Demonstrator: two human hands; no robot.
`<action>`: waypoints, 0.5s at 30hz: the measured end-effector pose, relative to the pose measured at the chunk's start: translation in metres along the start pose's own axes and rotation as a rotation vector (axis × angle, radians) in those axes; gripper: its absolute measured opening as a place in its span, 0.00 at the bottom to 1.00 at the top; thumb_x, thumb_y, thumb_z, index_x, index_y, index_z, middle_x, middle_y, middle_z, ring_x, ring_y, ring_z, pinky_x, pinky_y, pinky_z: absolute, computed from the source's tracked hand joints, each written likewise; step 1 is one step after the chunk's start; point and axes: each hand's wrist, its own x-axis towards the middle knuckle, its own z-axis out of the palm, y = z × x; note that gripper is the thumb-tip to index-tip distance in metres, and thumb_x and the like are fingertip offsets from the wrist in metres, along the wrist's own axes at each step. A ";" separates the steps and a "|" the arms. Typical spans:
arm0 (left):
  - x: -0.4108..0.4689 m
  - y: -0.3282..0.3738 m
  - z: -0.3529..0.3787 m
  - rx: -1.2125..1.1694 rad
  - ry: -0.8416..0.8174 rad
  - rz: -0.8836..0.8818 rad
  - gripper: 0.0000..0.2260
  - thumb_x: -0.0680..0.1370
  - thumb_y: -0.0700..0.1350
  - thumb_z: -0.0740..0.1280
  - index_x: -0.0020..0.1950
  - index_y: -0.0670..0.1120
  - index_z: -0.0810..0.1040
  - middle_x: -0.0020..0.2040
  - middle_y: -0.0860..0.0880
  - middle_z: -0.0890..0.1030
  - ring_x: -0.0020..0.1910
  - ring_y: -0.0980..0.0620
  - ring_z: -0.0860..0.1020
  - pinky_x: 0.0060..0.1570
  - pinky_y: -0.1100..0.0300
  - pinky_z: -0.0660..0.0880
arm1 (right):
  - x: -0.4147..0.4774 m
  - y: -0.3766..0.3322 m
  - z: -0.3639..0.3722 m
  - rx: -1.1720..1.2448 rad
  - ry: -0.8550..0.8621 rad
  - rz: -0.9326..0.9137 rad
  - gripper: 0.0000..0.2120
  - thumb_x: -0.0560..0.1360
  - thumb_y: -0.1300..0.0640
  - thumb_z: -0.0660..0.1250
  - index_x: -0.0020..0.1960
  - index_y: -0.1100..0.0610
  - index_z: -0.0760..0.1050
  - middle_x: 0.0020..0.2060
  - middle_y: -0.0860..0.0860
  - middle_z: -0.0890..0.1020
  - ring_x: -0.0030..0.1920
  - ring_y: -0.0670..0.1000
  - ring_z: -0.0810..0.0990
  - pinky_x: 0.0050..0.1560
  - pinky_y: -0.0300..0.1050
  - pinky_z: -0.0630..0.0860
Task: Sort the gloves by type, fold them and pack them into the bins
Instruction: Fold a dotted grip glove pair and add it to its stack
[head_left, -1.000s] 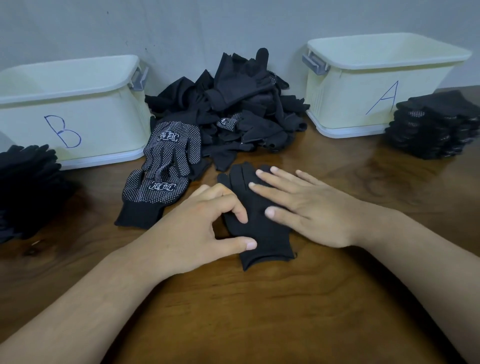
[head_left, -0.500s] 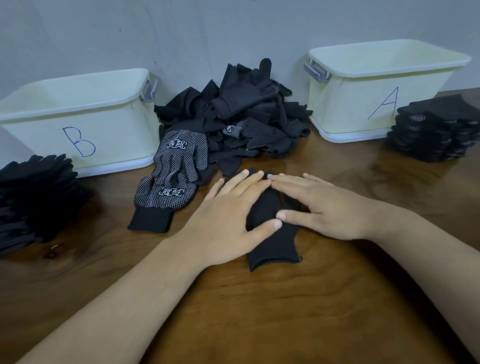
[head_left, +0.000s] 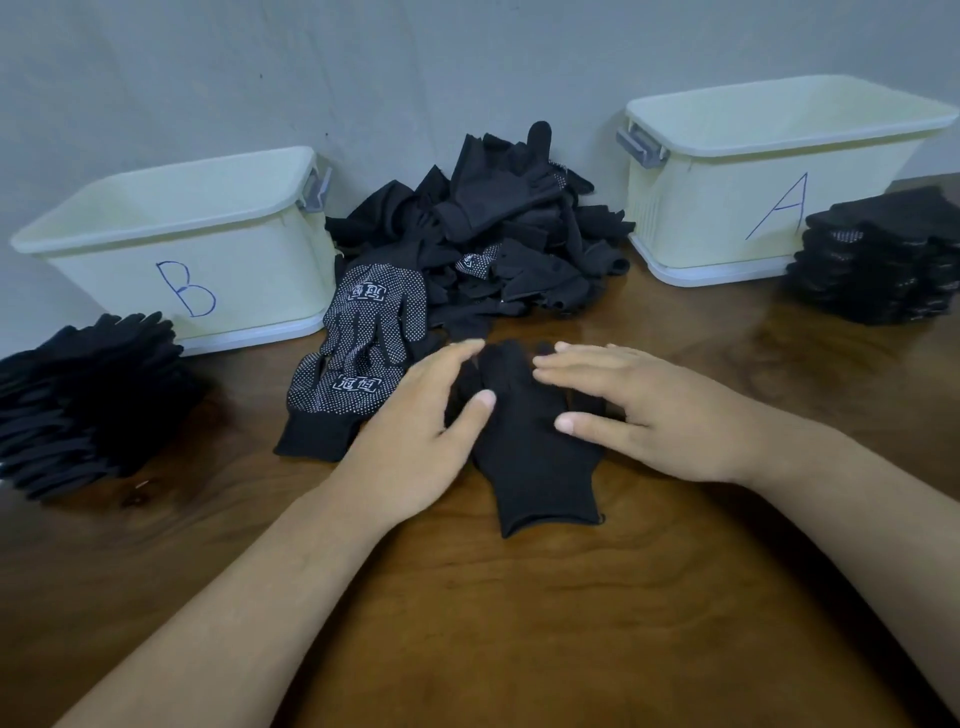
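Plain black glove (head_left: 535, 457) lies flat on the wooden table (head_left: 519, 623) under both hands, its cuff nearest the person's wrists and its fingers pointing away. The left hand (head_left: 415, 431) rests flat on the glove's left edge with its fingers straight and together. Its thumb is laid across the knit, and it grips nothing. The right hand (head_left: 639, 410) is likewise spread flat, fingers extended across the glove's finger end and thumb pressed on its palm part. The two sets of fingertips are close together but apart. Just outside the left hand, touching its edge, lies a white-dotted glove (head_left: 358, 353), printed side up. Beyond both sets of fingertips a loose heap of black gloves (head_left: 493, 234) is piled against the wall. Farther out past the left hand stands the bin marked B (head_left: 130, 270), with a stack of dark gloves (head_left: 88, 405) in front of it. Out past the right hand stands the bin marked A (head_left: 727, 218), and a stack of folded gloves (head_left: 878, 260) sits just beside it.
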 end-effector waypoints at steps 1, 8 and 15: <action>-0.003 -0.003 -0.003 0.020 0.002 -0.005 0.21 0.86 0.52 0.64 0.80 0.58 0.68 0.76 0.61 0.72 0.76 0.65 0.66 0.77 0.62 0.62 | -0.001 -0.004 -0.001 0.023 0.033 -0.027 0.25 0.84 0.38 0.61 0.80 0.39 0.69 0.78 0.31 0.66 0.79 0.29 0.54 0.82 0.39 0.56; -0.005 -0.009 -0.002 0.125 -0.055 0.080 0.15 0.86 0.47 0.63 0.73 0.54 0.77 0.72 0.59 0.76 0.74 0.61 0.70 0.77 0.57 0.65 | -0.012 -0.034 -0.004 0.191 0.009 -0.231 0.05 0.78 0.45 0.76 0.52 0.44 0.84 0.52 0.39 0.82 0.58 0.46 0.80 0.58 0.45 0.77; -0.020 -0.004 -0.014 0.116 -0.050 0.262 0.14 0.83 0.38 0.68 0.65 0.52 0.82 0.66 0.59 0.79 0.70 0.56 0.73 0.72 0.63 0.66 | -0.014 -0.050 0.007 -0.241 0.014 -0.329 0.10 0.76 0.38 0.66 0.52 0.41 0.77 0.49 0.38 0.76 0.46 0.41 0.70 0.43 0.41 0.70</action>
